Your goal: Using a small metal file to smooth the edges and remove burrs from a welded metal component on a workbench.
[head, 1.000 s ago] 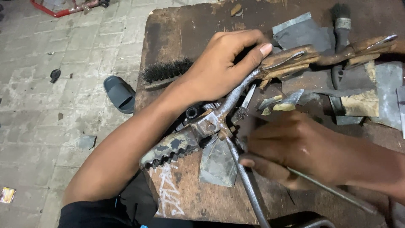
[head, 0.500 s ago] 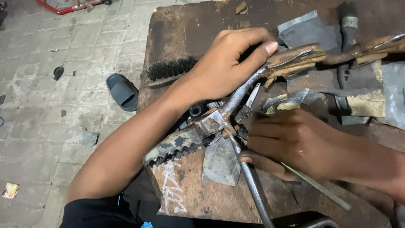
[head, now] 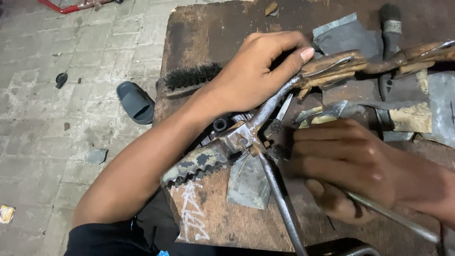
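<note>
- A rusty metal assembly (head: 246, 137) is seen lying near the middle of a worn wooden board (head: 213, 28): a serrated foot peg (head: 199, 166) sticks out at its lower left, one rod runs up and right, and a second rod (head: 282, 204) runs down toward the board's near edge.
- The left hand (head: 256, 71) is closed over the upper rod, fingers curled round it and the thumb stretched along it; the part appears to be pinned against the board in this way so that it stays put.
- The right hand (head: 346, 166) is closed around a thin metal tool (head: 393, 218), whose handle trails out to the lower right; its tip is hidden behind the fingers, just beside the joint of the assembly, so what it touches cannot be told.
- A grey scrap of sheet (head: 249, 182) lies under the joint, seemingly as a pad.
- A dark bristle brush (head: 189, 78) rests at the board's left edge, within reach of the left wrist.
- More grey sheets (head: 346, 35) and a paintbrush (head: 391, 23) lie at the far right.
- White scrawled marks (head: 194, 213) are painted on the board's near left part; no package is seen.
- A grey sandal (head: 135, 102) lies on the paved floor (head: 57, 142) beside the board.
</note>
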